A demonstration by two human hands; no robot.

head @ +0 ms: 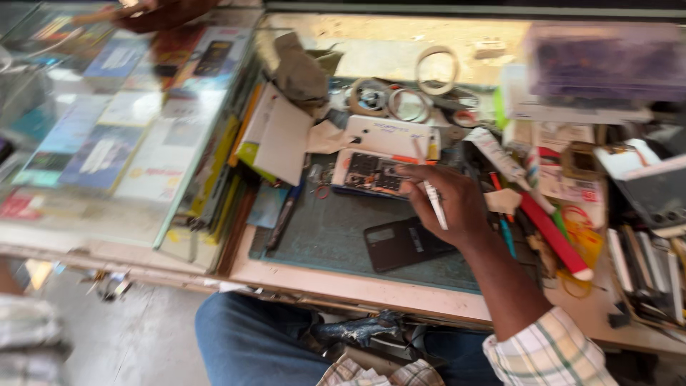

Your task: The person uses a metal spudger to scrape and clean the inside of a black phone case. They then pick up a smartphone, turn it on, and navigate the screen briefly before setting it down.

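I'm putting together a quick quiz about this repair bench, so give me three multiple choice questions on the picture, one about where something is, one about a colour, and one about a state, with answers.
1. Where does the dark phone back cover lie?
A. on the green mat, nearer the person than the opened phone
B. on the glass counter
C. on the person's lap

2. What colour is the thick marker-like stick right of the hand?
A. blue
B. red with a white tip
C. black

3. What state is the phone under the fingertips in?
A. sealed, screen lit
B. wrapped in paper
C. opened, its inner parts exposed

Answers: 1 A, the cover sits on the green mat below the opened phone. 2 B, its body is red and its end white. 3 C, boards and parts show where the right hand, holding a slim white tool, touches it.
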